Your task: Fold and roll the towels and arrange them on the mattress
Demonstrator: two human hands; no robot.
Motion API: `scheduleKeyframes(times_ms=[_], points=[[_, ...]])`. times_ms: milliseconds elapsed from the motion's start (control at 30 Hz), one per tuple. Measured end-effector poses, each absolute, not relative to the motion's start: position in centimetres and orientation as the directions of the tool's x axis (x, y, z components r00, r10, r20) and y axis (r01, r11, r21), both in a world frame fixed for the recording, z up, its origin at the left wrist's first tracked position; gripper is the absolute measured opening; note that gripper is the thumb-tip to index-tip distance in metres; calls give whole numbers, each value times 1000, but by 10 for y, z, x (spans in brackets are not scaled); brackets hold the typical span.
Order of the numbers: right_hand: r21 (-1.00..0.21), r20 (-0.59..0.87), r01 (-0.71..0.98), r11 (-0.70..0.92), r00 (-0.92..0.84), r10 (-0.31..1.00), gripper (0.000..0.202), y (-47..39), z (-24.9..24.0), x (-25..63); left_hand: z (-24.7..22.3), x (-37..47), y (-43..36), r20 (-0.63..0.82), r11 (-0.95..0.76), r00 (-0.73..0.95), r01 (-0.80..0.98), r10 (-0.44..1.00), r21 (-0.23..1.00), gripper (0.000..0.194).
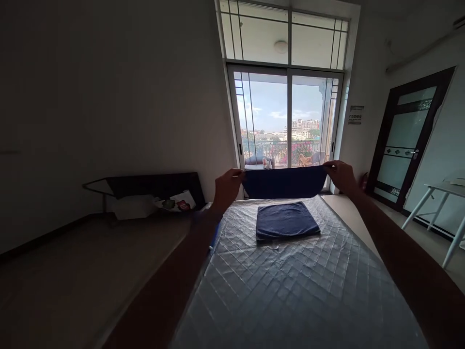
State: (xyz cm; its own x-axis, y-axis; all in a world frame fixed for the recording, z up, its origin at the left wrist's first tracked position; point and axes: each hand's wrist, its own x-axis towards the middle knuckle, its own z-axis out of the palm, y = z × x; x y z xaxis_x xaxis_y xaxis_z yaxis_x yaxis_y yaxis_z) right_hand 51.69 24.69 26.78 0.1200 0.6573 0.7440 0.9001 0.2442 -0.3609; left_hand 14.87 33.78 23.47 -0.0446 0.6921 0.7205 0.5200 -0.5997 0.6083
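Note:
A dark blue cloth (285, 182) hangs stretched in the air between my two hands, above the far end of a quilted mattress (290, 286). My left hand (228, 186) pinches its upper left corner, and my right hand (339, 175) pinches the upper right one. Below the raised cloth, a folded dark blue cloth (286, 221) lies flat on the mattress, apart from both hands.
Something blue (215, 237) sits at the mattress's left edge. A dark-framed bench (156, 184) with cushions stands along the left wall. Beyond the bed is a glass sliding door (263, 116). At the right are a dark-framed door (410, 140) and a white-legged table (445, 187).

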Motion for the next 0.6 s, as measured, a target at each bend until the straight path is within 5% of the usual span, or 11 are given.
scheduleKeyframes(times_ms=[100,333,600], points=[[-389,708,895,219,139,692,24,273,222,526,179,159,358,701,-571,45,619,712,540,25],[-465,423,885,2,220,879,19,291,25,528,-1,175,349,417,-479,307,774,856,413,12],[-304,401,951,-57,182,898,28,286,-29,531,-29,174,340,343,-485,407,855,847,183,19]])
